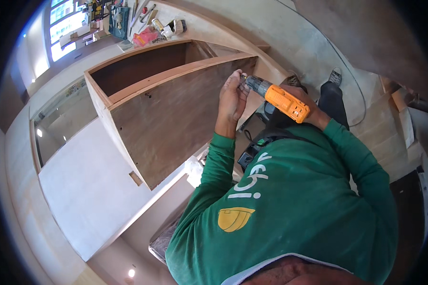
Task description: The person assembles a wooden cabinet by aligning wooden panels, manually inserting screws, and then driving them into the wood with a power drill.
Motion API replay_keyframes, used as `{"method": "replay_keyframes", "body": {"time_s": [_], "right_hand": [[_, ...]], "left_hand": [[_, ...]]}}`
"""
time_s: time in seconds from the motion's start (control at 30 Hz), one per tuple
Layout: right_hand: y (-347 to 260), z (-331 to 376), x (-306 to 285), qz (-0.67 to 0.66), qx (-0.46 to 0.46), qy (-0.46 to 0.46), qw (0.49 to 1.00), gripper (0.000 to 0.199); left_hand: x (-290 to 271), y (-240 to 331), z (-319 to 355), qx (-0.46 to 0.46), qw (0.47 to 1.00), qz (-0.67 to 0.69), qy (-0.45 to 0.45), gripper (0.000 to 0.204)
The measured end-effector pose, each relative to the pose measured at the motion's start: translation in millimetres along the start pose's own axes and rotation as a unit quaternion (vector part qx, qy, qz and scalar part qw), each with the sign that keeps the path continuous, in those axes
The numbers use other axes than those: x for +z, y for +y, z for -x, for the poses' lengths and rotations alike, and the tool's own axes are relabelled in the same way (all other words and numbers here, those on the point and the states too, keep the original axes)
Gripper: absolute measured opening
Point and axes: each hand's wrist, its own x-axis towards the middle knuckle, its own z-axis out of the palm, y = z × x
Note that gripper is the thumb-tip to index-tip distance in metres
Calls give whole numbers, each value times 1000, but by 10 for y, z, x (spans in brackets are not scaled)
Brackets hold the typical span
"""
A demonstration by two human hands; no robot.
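Field note, head view. The left hand (232,99) was raised at about one o'clock of frame centre, fingers curled and pinched close around the drill's chuck end, apparently steadying a bit or screw there; what exactly sat between the fingertips was too small to tell. The right hand (303,97) lay at two o'clock, closed around the grip of the orange cordless drill (277,97), mostly hidden behind the tool body. The drill pointed toward ten o'clock, its nose just beside the right end of the plywood cabinet (169,118), near the corner where the upper rail met the side. Holding the tip with one hand and the grip with the other looked like a way to keep the point from wandering before it bit. The cabinet stood open-backed, its brown panel facing the wearer, with a few small holes in it and a small notch at its lower edge. Green long sleeves (290,204) filled the lower frame from five to seven o'clock. At twelve o'clock a workbench (142,21) carried scattered tools. A shoe (335,76) showed at two o'clock on the floor.
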Motion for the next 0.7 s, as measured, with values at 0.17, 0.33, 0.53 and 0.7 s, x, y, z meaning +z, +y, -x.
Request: {"method": "replay_keyframes", "body": {"time_s": [0.17, 0.33, 0.53, 0.7], "right_hand": [[86, 76, 121, -77, 80, -2, 994, 40], [215, 137, 216, -81, 43, 27, 995, 41], [260, 121, 310, -71, 24, 55, 996, 39], [297, 116, 316, -114, 28, 45, 992, 44]], "left_hand": [[-98, -53, -80, 4, 1000, -25, 13, 23], [-146, -75, -158, 6, 998, -63, 28, 23], [-196, -60, -182, 14, 997, -73, 30, 21], [-269, -24, -175, -3, 996, -85, 13, 20]]}}
